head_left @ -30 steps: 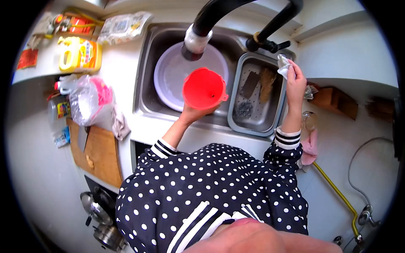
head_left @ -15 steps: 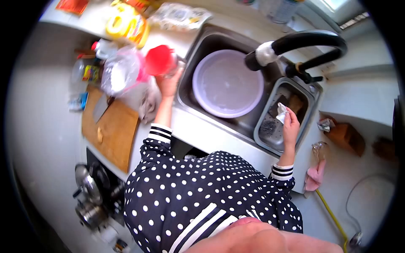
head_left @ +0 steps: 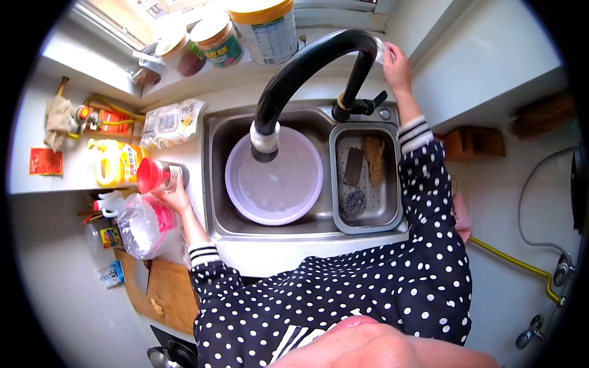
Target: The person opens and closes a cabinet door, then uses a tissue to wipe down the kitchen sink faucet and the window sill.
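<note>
My left hand point(head_left: 175, 196) is closed around a bottle with a red funnel-shaped top point(head_left: 154, 176), held over the counter left of the sink. Stretched out past the tap, my right hand point(head_left: 397, 66) pinches a white tissue or cloth point(head_left: 381, 53) near the window ledge; part of it is hidden behind the tap's black spout point(head_left: 307, 58). Between my arms, a pale purple basin point(head_left: 230, 178) with water in it sits in the steel sink point(head_left: 211, 214). A grey drain basket point(head_left: 337, 184) beside it holds a sponge point(head_left: 353, 165), a brown scrubber point(head_left: 373, 158) and a steel wool ball point(head_left: 353, 203).
Several jars and a large tin point(head_left: 265, 37) line the window ledge. A wipes packet point(head_left: 173, 124) and a yellow jug point(head_left: 116, 162) stand on the left. Below them are a clear plastic bag point(head_left: 140, 227), a knife point(head_left: 141, 277) and a cutting board point(head_left: 175, 294).
My right hand has moved from above the drain basket to beyond the tap, carrying the white piece. The left hand still holds the bottle. The view has turned toward the window.
</note>
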